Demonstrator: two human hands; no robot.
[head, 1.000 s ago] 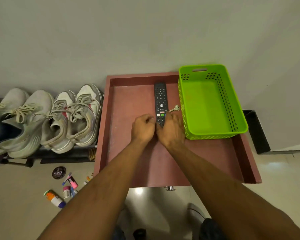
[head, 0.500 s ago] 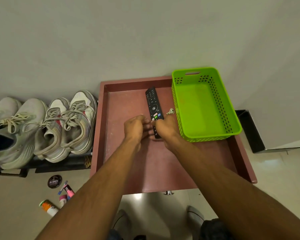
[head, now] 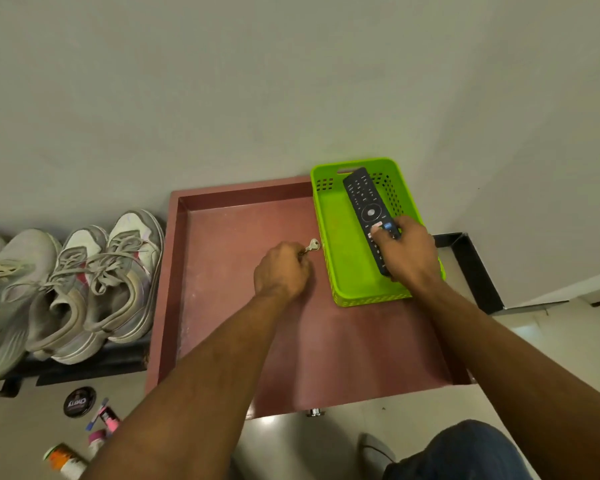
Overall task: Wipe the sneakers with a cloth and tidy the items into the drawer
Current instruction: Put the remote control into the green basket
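- Filling the middle of the view, the reddish-brown drawer [head: 222,306] stands pulled open against the pale wall, its knob [head: 314,412] poking out of the front edge at 6 o'clock.
- Off at 9 o'clock from the drawer, the sneakers [head: 94,282] sit in a row on a low dark rack [head: 94,367], toes to the wall, laces loose, the grey-white uppers looking scuffed.
- A lime-green basket [head: 340,268] with perforated sides occupies the drawer's 1 o'clock corner.
- The right hand [head: 409,258] is over the basket's near end, fingers wrapped round the lower part of a black remote [head: 364,199]; the remote slants toward 11 o'clock above the basket's inside, and I cannot tell whether its far end touches the basket.
- The left hand [head: 281,270] is curled over the drawer floor near the middle, fingertips pinching a small silver key [head: 313,245] whose head points toward 2 o'clock, just beside the basket's left wall.
- On the floor at 8 o'clock from the drawer lie a round black tin [head: 79,402], a pink tube [head: 109,418] and an orange-and-white bottle [head: 65,460], partly hidden behind the left forearm.
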